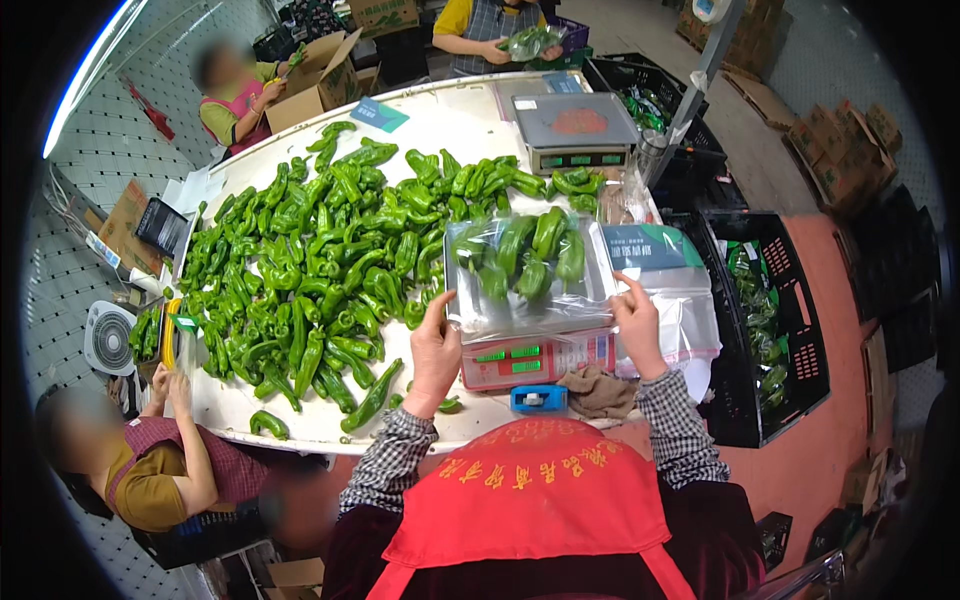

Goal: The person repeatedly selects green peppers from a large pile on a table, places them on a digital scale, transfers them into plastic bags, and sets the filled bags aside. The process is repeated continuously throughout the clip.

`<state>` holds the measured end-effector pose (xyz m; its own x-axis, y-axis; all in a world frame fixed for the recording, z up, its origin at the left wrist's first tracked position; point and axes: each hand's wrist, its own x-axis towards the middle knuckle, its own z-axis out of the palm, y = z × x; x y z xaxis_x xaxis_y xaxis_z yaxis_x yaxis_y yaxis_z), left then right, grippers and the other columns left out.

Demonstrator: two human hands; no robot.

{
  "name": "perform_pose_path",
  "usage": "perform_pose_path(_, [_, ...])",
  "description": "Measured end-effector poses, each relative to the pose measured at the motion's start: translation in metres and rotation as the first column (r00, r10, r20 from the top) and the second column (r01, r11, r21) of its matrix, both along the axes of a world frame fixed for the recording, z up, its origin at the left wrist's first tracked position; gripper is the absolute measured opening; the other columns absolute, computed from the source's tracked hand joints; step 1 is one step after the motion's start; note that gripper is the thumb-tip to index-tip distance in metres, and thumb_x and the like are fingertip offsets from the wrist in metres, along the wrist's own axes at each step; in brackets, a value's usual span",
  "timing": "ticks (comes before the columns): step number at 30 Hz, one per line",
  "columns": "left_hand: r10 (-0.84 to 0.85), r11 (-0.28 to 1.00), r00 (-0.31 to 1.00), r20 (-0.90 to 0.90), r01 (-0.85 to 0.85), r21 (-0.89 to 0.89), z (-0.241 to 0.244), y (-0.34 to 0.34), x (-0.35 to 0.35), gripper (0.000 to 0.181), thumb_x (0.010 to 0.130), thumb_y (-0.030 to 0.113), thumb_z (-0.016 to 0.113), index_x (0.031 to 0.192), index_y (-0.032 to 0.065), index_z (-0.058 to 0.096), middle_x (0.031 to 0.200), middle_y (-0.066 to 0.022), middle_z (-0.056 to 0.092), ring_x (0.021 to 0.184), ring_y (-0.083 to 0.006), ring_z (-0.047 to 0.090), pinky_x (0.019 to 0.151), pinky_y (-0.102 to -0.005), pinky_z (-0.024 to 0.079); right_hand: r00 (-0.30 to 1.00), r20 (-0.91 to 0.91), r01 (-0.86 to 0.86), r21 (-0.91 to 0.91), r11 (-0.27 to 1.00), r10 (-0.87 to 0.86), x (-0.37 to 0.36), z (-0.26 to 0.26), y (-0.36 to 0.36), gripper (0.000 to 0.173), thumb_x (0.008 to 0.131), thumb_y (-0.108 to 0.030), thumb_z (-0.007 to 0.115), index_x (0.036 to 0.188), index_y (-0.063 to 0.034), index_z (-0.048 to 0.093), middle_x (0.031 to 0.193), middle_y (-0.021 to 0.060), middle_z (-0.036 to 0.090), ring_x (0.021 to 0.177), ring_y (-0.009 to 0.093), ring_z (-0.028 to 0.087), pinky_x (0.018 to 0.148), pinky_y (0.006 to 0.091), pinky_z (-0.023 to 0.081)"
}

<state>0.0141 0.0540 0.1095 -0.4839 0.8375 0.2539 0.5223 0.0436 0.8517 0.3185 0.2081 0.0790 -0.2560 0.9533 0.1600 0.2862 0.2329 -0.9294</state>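
Note:
A clear plastic bag of green peppers point(525, 259) lies over the metal pan of a red digital scale point(540, 356). My left hand point(436, 349) pinches the bag's near left corner between thumb and finger. The near right corner is gripped by my right hand point(636, 322), beside a stack of flat clear bags point(671, 300) with a blue and green printed end. A large pile of loose green peppers point(322, 255) covers much of the white table point(442, 127). A blue tape dispenser point(538, 399) and a brown cloth point(600, 391) lie in front of the scale.
A second scale point(574, 124) stands at the table's far right. Black crates of bagged peppers point(757, 322) stand on the right. One co-worker point(169, 450) sits at the lower left with yellow tape, another point(240, 97) is at a cardboard box point(319, 75), and a third point(491, 37) holds a bag.

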Motion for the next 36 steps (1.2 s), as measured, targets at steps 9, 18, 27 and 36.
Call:
perform_pose_path(9, [0.091,0.97,0.914,0.396,0.008,-0.242,-0.077,-0.048,0.01,0.062,0.094,-0.002,0.064,0.152,0.0101,0.046,0.065,0.0034,0.042,0.058,-0.0094,0.042,0.055,-0.0281,0.038,0.99,0.127,-0.047,-0.143,0.989,0.065,0.024,-0.038,-0.053,0.052,0.091,-0.002,0.071,0.142,-0.0024,0.057,0.065,0.0003,0.046,0.06,0.008,0.043,0.059,0.0268,0.041])
perform_pose_path(18, [0.067,0.961,0.879,0.473,0.071,-0.267,-0.083,-0.07,0.0,0.069,0.094,0.008,0.072,0.154,0.0022,0.039,0.069,0.0022,0.049,0.062,-0.0067,0.046,0.057,-0.0252,0.039,0.949,0.315,0.013,-0.016,1.0,-0.007,0.056,-0.022,-0.071,0.033,0.096,-0.004,0.067,0.129,-0.0025,0.067,0.063,0.0006,0.049,0.058,0.008,0.045,0.056,0.0276,0.04])
perform_pose_path(27, [0.068,0.961,0.825,0.561,0.097,-0.259,-0.089,-0.086,0.003,0.06,0.097,0.014,0.072,0.148,0.0013,0.042,0.079,0.0004,0.054,0.065,-0.0057,0.05,0.056,-0.0229,0.042,0.971,0.148,-0.192,0.03,0.981,0.185,-0.015,0.022,-0.095,0.02,0.097,0.0,0.064,0.115,0.0009,0.072,0.086,0.0097,0.073,0.07,0.013,0.065,0.063,0.0271,0.049])
perform_pose_path(36, [0.075,0.922,0.775,0.627,0.185,-0.339,-0.096,-0.09,0.002,0.017,0.102,0.017,0.066,0.106,0.0008,0.067,0.069,0.0026,0.057,0.056,-0.0048,0.047,0.05,-0.023,0.038,0.849,0.172,-0.521,0.118,0.845,0.499,-0.098,0.006,-0.114,0.012,0.095,-0.004,0.066,0.105,0.0017,0.07,0.092,0.0159,0.071,0.081,0.031,0.07,0.071,0.0378,0.055])
